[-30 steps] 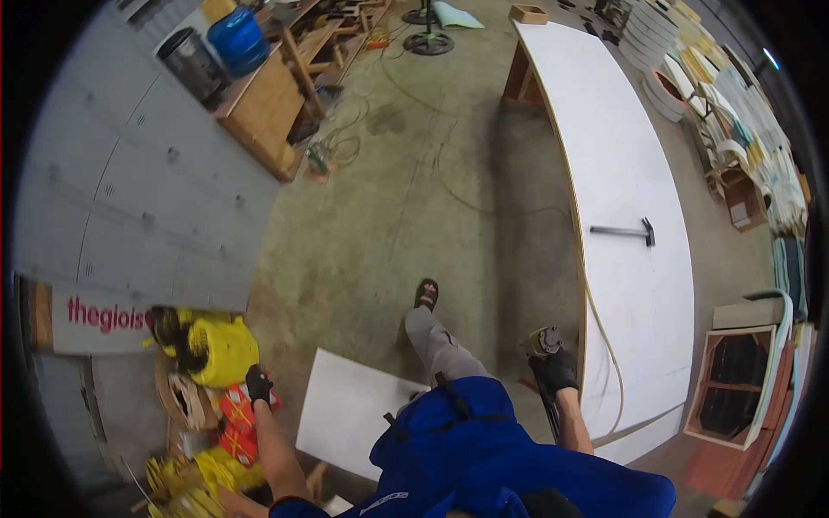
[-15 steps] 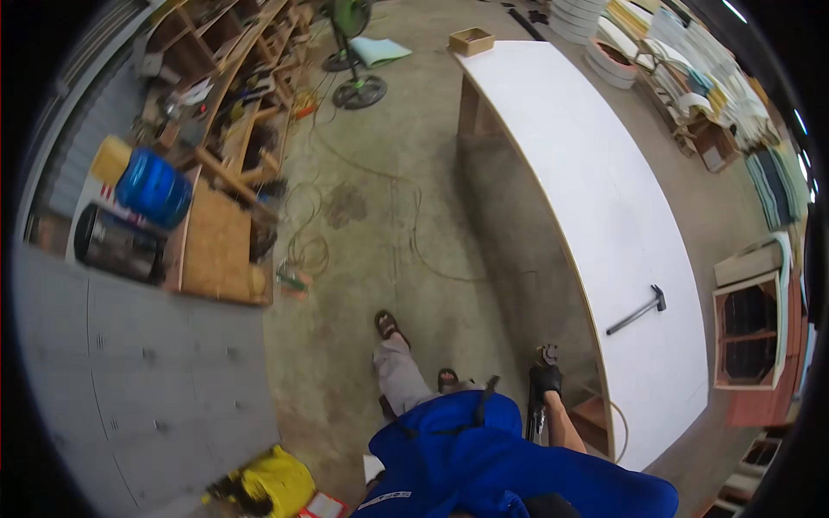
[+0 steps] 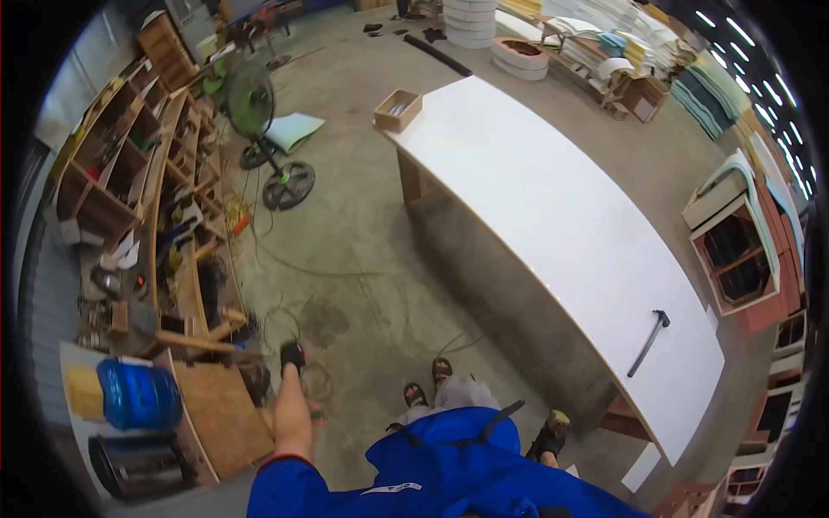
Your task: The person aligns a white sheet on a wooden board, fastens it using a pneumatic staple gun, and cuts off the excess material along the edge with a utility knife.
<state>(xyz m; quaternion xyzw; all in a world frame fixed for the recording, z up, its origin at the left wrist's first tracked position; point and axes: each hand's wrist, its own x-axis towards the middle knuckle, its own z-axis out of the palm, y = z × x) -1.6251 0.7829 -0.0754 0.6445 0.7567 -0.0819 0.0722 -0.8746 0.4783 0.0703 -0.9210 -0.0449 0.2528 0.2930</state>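
My left hand (image 3: 294,356), in a dark glove, reaches out over the floor close to the wooden workbench. Its fingers are too small and blurred to read. At my right side, low beside the white-topped table (image 3: 553,233), my right hand (image 3: 544,444) is gloved too and closed round a hand-held tool (image 3: 559,422) with a rounded metallic end; I cannot tell its exact kind. A hammer (image 3: 648,344) lies on the table's near part, away from both hands. On the far corner sits a small wooden box (image 3: 399,110) with small items inside.
Along the left runs a cluttered workbench (image 3: 160,246). A blue water jug (image 3: 138,394) stands near a brown board (image 3: 220,413). A green standing fan (image 3: 250,99) is farther ahead, with a thin hose (image 3: 319,272) across the floor. Wooden frames (image 3: 738,255) stand at right.
My view has turned and shifted, so the table and fan sit lower in it. My left hand has come into view on the left. My right hand, with the tool, appears lower.
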